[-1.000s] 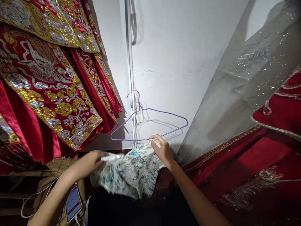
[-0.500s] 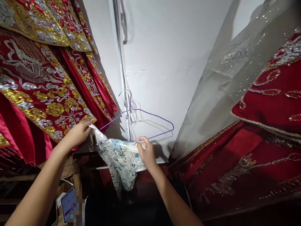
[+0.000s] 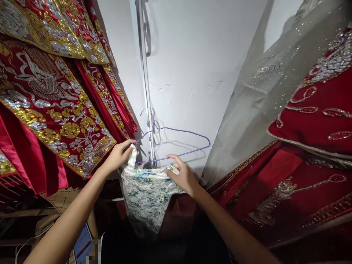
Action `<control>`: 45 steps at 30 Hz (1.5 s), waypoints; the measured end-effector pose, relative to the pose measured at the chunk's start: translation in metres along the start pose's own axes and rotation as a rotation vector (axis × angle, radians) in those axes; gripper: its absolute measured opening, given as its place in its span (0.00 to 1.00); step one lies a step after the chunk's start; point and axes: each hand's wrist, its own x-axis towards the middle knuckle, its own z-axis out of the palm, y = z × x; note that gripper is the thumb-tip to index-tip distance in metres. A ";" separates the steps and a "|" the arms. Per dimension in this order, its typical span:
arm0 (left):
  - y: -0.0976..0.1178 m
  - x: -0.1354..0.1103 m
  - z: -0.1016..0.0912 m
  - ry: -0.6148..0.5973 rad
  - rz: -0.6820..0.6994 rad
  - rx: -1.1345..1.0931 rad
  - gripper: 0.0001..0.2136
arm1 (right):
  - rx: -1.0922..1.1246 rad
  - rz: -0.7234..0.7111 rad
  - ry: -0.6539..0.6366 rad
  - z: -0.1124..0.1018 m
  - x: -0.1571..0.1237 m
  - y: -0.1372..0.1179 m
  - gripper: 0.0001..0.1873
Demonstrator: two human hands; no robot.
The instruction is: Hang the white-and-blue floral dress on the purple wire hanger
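Left hand (image 3: 118,155): closed in a pinch on the top left corner of the cloth (image 3: 145,194), fingertips up by the left end of the hanger (image 3: 189,151); contact with the wire not clear.
Right hand (image 3: 183,177): gripping the cloth's top right edge, thumb on top, index finger stretched toward the hanger's bottom bar.
Cloth: pale, printed in blue and green swirls; spread between both hands just below the hanger, the rest hanging down in folds in front of the dark lower area.
Hanger: thin purple wire, hooked at a white vertical rail (image 3: 143,80) on the wall (image 3: 198,66), tilted, bare, casting a shadow on the wall behind.
Left side: red robes (image 3: 55,102) with gold and silver embroidery, hanging in layers, close beside the left forearm.
Right side: grey sequinned garment (image 3: 272,95) slanting down toward the wall, with a red beaded garment (image 3: 316,117) over and below it.
Bottom left: phone (image 3: 82,244) with lit screen, partly hidden under the left arm.
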 end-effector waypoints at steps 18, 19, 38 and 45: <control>-0.001 -0.005 -0.031 -0.100 0.018 0.225 0.19 | -0.301 0.051 0.234 -0.114 0.017 0.001 0.38; -0.001 -0.005 -0.032 -0.101 0.012 0.230 0.19 | -0.308 0.072 0.189 -0.119 0.022 0.001 0.34; -0.019 0.003 -0.038 0.029 0.049 0.189 0.12 | -0.254 -0.117 0.034 -0.142 0.025 -0.033 0.26; -0.025 0.001 -0.025 0.063 -0.023 0.061 0.12 | 0.383 -0.053 0.176 -0.123 0.055 -0.046 0.28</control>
